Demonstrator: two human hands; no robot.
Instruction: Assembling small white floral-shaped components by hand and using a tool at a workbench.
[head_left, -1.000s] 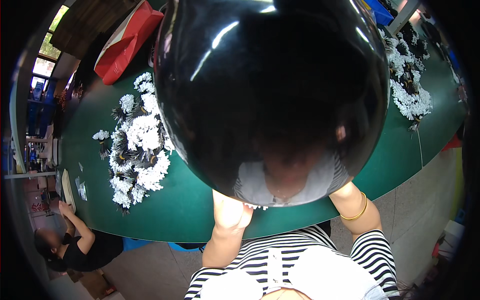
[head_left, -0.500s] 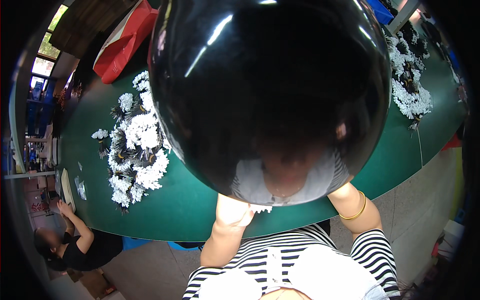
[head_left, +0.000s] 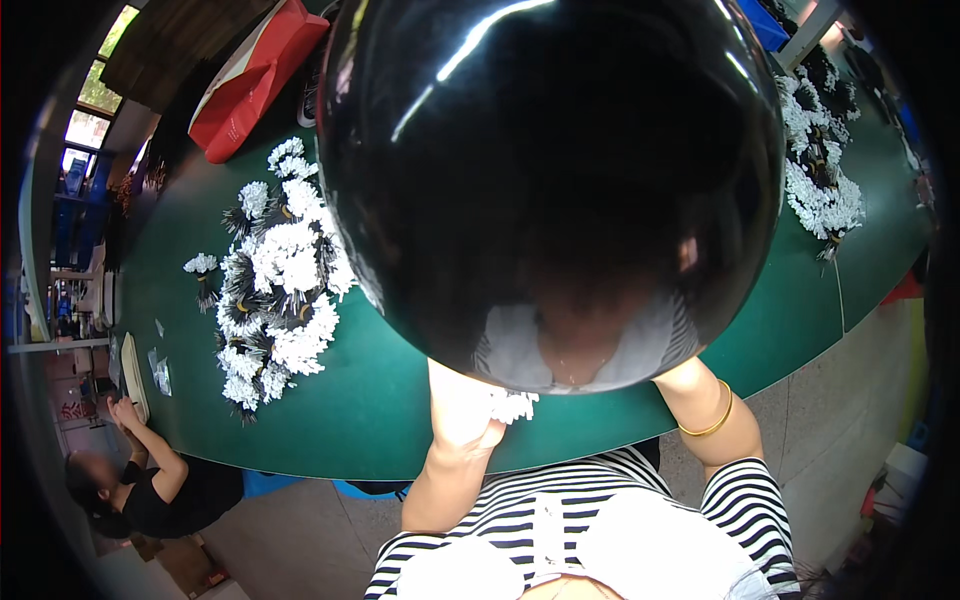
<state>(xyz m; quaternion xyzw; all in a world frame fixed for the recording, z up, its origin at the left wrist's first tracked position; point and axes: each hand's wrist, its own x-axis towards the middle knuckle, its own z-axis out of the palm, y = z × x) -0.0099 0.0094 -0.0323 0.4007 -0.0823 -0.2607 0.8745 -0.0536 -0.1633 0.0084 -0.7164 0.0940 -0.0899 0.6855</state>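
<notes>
A large, glossy black rounded object (head_left: 560,200) fills the middle of the head view and covers most of both hands. From under its lower edge my left hand (head_left: 460,408) shows in part, closed round a bunch of white connector ends (head_left: 514,406) just above the table's near edge. Its fingertips are hidden. Of my right hand (head_left: 684,378) only the wrist side comes out past the black object; the fingers are out of sight, so what it touches cannot be told.
Left on the green table (head_left: 385,430) lies a pile of tied wire bundles with white ends (head_left: 285,260). Similar bundles (head_left: 825,200) lie at the right. A red bag (head_left: 255,95) stands at the far left. Another person (head_left: 170,490) sits at the table's left end.
The black object has shifted slightly up and right in the view. More of the white connector ends now shows beside my left hand, which has moved slightly away from me.
</notes>
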